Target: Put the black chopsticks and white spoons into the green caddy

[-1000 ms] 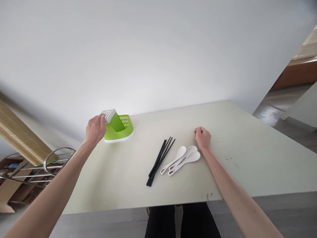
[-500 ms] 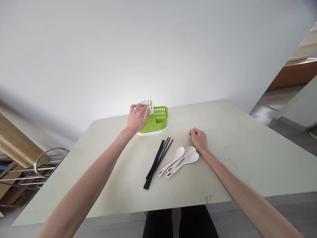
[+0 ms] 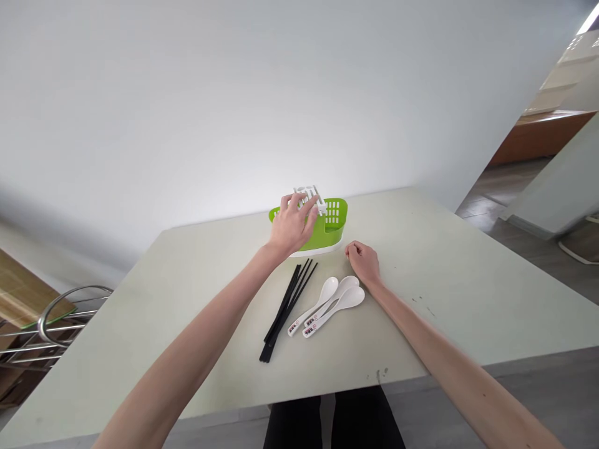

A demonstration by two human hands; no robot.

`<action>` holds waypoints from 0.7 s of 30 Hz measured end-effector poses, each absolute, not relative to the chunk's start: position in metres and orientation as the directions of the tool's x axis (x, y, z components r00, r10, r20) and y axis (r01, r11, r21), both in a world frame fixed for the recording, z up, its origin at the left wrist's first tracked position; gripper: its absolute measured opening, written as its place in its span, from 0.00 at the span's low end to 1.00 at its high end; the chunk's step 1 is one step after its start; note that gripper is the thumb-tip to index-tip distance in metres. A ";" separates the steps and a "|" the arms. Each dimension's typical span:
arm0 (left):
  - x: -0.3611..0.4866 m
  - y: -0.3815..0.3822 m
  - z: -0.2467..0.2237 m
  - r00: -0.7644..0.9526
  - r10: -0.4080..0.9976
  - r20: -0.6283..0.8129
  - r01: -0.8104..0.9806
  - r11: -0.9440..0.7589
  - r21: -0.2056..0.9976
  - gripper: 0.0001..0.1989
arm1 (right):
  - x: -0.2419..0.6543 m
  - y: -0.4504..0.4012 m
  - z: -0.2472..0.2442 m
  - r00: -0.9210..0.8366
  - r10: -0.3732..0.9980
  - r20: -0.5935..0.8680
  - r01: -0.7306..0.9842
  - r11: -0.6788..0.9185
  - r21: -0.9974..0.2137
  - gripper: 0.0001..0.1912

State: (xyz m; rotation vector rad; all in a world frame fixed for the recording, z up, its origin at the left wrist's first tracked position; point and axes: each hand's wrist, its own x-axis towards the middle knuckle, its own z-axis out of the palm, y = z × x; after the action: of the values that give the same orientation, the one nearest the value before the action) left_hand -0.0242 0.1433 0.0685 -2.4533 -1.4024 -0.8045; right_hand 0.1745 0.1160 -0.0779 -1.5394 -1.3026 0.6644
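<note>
A green cutlery caddy [image 3: 319, 239] with lattice sides and a white base stands near the wall. My left hand [image 3: 294, 227] is at its upper left, fingers curled over the white slotted top piece [image 3: 309, 192], gripping it. Part of the caddy is hidden behind that hand. My right hand [image 3: 365, 262] rests on the table as a loose fist, right of the caddy, with nothing visible in it. Between my forearms lie several black chopsticks [image 3: 283, 314] in a bundle. Beside them are three white spoons [image 3: 345, 303], bowls pointing away from me, near my right wrist.
The pale table [image 3: 224, 374] reaches back to a white wall [image 3: 187, 112]. A metal rack [image 3: 51, 330] with boards stands off the table's left side. My legs [image 3: 299, 424] are beneath the front edge.
My left hand and the green caddy have moved right across the table, closer to my right hand. The right hand, chopsticks and spoons keep their places; the view has shifted slightly.
</note>
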 end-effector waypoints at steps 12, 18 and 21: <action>-0.024 0.136 0.069 0.472 0.685 0.554 0.790 -0.608 0.078 0.27 | 0.175 0.115 -0.079 0.262 0.948 0.182 0.421 0.057 -0.905 0.13; -0.063 0.096 0.041 0.237 0.606 0.759 0.735 -0.623 0.268 0.19 | 0.174 0.115 -0.081 0.272 0.945 0.179 0.442 0.043 -0.896 0.13; -0.087 0.075 0.011 0.202 0.722 0.662 0.671 -0.594 0.444 0.14 | 0.173 0.117 -0.081 0.281 0.942 0.184 0.458 0.037 -0.888 0.13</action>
State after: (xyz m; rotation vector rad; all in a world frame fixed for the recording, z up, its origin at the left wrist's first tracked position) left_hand -0.0871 0.0751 0.0112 -2.4794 -1.4387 -1.4206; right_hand 0.1729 0.1168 -0.0815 -1.5787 -1.3267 0.6247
